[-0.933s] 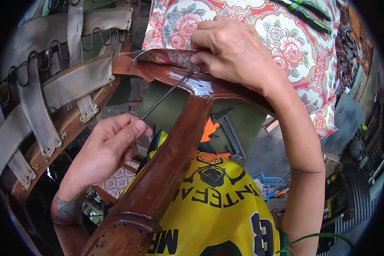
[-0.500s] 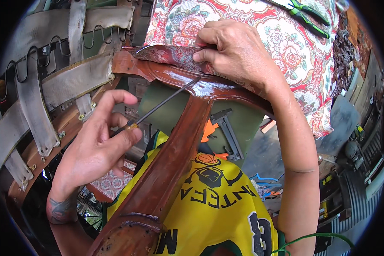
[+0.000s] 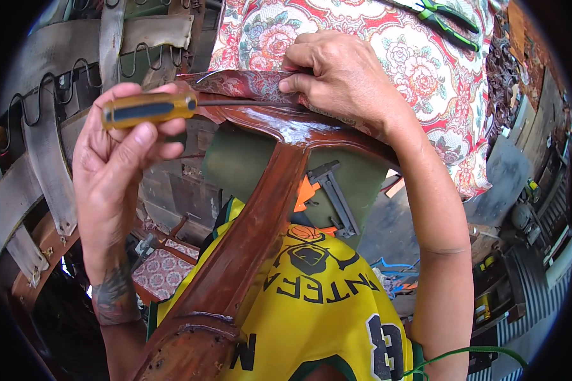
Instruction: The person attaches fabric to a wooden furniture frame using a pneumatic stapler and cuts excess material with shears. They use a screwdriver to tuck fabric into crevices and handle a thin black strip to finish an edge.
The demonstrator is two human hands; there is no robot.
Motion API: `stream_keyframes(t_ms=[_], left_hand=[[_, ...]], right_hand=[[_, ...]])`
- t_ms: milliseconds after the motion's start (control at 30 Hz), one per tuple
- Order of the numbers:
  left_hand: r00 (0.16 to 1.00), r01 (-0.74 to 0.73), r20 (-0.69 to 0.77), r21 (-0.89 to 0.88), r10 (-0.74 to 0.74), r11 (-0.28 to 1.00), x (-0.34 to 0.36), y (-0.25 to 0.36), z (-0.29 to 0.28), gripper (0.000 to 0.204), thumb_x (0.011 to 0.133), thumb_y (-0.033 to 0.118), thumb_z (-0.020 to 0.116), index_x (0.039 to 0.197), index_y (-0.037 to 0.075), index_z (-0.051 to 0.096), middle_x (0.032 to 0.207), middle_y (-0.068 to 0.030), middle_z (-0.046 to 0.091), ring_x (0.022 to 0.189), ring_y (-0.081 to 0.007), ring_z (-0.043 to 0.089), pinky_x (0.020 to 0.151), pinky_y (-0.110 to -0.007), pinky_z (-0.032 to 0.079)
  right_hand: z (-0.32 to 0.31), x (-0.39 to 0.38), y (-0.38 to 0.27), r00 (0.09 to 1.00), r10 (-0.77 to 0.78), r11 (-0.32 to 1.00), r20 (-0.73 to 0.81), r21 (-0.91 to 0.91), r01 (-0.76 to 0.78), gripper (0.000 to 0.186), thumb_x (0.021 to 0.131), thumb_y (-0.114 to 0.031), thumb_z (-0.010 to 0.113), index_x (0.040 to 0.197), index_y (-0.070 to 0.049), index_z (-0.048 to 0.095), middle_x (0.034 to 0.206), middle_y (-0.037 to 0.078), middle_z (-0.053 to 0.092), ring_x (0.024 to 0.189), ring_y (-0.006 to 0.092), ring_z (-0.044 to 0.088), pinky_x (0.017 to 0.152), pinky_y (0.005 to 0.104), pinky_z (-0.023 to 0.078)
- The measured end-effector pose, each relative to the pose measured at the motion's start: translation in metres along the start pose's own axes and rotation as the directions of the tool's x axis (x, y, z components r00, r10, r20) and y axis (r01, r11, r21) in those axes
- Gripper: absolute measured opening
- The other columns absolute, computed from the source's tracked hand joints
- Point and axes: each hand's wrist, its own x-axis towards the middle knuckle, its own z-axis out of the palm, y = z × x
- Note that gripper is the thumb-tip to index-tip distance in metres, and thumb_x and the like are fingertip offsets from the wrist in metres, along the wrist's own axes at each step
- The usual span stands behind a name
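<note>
Raised over the webbing side, my left hand (image 3: pixel 124 143) grips a screwdriver (image 3: pixel 152 109) by its yellow and black handle. Its thin dark shaft runs right, level with the fabric edge, and the tip is hard to make out near my right hand. My right hand (image 3: pixel 343 76) pinches the folded edge of the flowered fabric (image 3: pixel 419 76) between thumb and fingers. That edge lies along the top rail of a brown wooden furniture frame (image 3: pixel 248 209), whose varnish looks pale and worn at the joint.
Pliers (image 3: pixel 448 22) with green and black handles lie on the fabric at the far right. Grey webbing straps (image 3: pixel 47 178) and wire springs cross the frame at left. Below the rail, a dark stapler-like tool (image 3: pixel 337 197) and orange pieces rest on a green surface (image 3: pixel 235 159).
My left hand has risen and turned, swinging the screwdriver from a slant to nearly level with its handle up. My right hand keeps its pinch on the fabric.
</note>
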Motion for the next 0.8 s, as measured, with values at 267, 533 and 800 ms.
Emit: stream_keyframes(t_ms=[267, 533, 800], left_hand=[[0.915, -0.397, 0.007, -0.148, 0.403, 0.906, 0.035, -0.038, 0.015, 0.051, 0.119, 0.026, 0.056, 0.156, -0.004, 0.040, 0.148, -0.0320, 0.062, 0.142, -0.0464, 0.063, 0.116, -0.059, 0.058], [0.871, -0.476, 0.102, -0.073, 0.481, 0.877, 0.060, -0.038, 0.019, 0.046, 0.119, 0.018, 0.055, 0.157, -0.004, 0.041, 0.139, -0.0295, 0.067, 0.127, -0.0390, 0.074, 0.104, -0.048, 0.068], [0.891, -0.438, 0.126, -0.008, 0.435, 0.899, 0.080, -0.041, 0.014, 0.042, 0.119, 0.018, 0.054, 0.155, -0.003, 0.046, 0.137, -0.0253, 0.071, 0.124, -0.0337, 0.076, 0.099, -0.041, 0.070]], right_hand=[[-0.001, 0.001, -0.001, 0.999, 0.030, 0.999, 0.015, 0.037, -0.031, 0.028, 0.087, -0.029, 0.082, 0.089, -0.003, 0.072, 0.098, 0.016, 0.076, 0.102, 0.0418, 0.073, 0.084, 0.0568, 0.055], [0.000, 0.001, -0.001, 1.000, 0.021, 0.999, 0.004, 0.042, -0.021, 0.027, 0.086, -0.029, 0.083, 0.090, -0.003, 0.073, 0.098, 0.016, 0.076, 0.103, 0.0415, 0.073, 0.085, 0.0556, 0.056], [-0.002, 0.002, -0.003, 0.998, 0.051, 0.997, 0.029, 0.059, -0.053, 0.025, 0.085, -0.028, 0.083, 0.091, -0.005, 0.075, 0.098, 0.016, 0.076, 0.103, 0.0402, 0.073, 0.086, 0.0547, 0.056]])
